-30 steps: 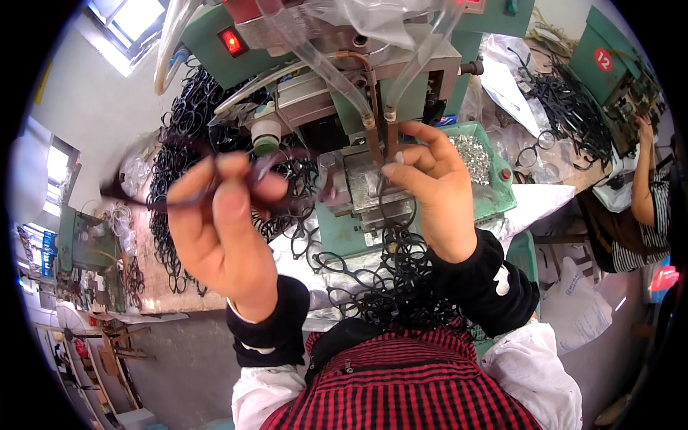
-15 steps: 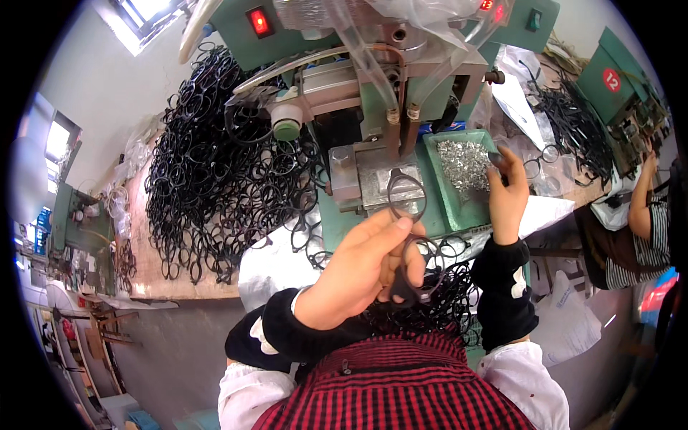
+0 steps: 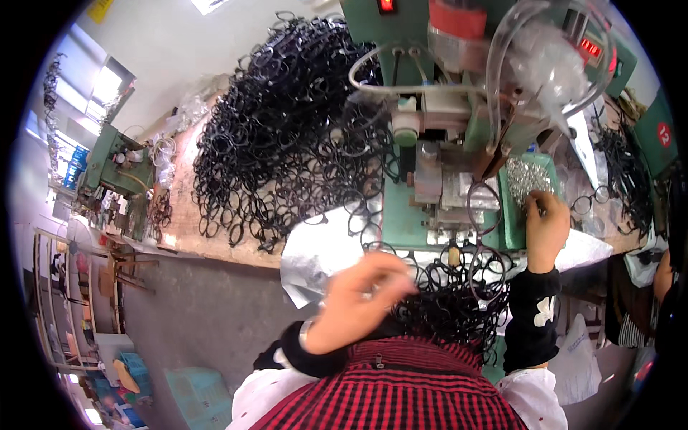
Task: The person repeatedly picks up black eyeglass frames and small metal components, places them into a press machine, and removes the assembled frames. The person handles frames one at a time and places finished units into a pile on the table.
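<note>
My left hand (image 3: 362, 301) is over the front of the apron, blurred by motion. Its thumb and fingers look apart, with nothing visible between them. A dark eyeglass frame (image 3: 471, 276) stands on end at the machine's metal block (image 3: 462, 193), one rim against the block and the other hanging toward me; neither hand touches it. My right hand (image 3: 548, 229) rests at the edge of a green tray (image 3: 512, 229), its fingers curled together over small silvery metal pieces (image 3: 529, 179). Whatever is between those fingertips is hidden.
Black eyeglass frames form a tall heap (image 3: 287, 115) on the bench at left. More frames (image 3: 444, 308) lie in front of my apron. The green press machine (image 3: 444, 107) with clear tubes stands ahead. A co-worker's arm shows at far right.
My left hand has let go of the eyeglass frame, which stays at the machine, and has drawn back toward me. My right hand has lowered its fingers toward the metal pieces. The view has shifted left.
</note>
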`<state>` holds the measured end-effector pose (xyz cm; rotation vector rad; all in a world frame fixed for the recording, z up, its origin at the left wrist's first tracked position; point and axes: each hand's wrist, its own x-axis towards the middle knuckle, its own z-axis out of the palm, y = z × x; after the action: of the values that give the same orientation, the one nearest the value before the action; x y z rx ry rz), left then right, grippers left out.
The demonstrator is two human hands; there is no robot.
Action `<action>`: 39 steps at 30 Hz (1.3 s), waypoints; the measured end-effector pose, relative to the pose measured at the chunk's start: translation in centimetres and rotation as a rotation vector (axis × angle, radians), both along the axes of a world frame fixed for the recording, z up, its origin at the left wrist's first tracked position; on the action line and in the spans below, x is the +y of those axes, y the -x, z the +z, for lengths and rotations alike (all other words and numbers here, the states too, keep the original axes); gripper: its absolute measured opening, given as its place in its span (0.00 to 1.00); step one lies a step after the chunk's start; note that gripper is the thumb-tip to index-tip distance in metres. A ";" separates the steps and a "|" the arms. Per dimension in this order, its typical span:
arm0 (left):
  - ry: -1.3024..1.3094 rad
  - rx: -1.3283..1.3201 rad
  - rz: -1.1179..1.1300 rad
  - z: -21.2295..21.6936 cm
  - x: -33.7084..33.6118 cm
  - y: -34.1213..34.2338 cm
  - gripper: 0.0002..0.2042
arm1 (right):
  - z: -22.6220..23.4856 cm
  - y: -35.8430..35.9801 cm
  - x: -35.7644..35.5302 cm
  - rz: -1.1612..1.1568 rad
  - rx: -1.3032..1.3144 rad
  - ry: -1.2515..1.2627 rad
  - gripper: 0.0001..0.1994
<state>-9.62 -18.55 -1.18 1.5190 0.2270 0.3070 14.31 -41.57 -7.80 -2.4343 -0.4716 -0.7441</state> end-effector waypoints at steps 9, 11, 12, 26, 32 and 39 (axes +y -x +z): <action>-1.341 0.012 0.543 0.6 10.2 -8.6 0.08 | 0.6 -0.3 1.1 -0.047 -0.084 0.147 0.09; -1.326 0.217 0.574 -6.7 13.3 -10.6 0.11 | -0.2 -1.0 1.7 -0.008 -0.059 0.114 0.09; -1.168 0.271 0.551 -9.2 14.3 -11.4 0.12 | -0.5 -1.4 1.7 0.003 -0.046 0.099 0.09; -0.959 0.737 0.642 -6.3 22.3 1.6 0.12 | -1.1 0.1 -2.1 0.128 0.114 -0.495 0.07; -1.066 0.242 0.767 -10.6 19.4 -8.4 0.10 | 0.4 -0.2 -1.0 0.195 0.390 -0.662 0.08; -0.754 -0.130 0.642 -5.3 13.5 -12.7 0.06 | 6.9 2.9 5.5 0.518 0.383 -0.809 0.10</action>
<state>3.06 -5.08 -6.52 2.1278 0.5371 1.0911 11.43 -36.09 -0.90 -1.5401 -0.4915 -0.1678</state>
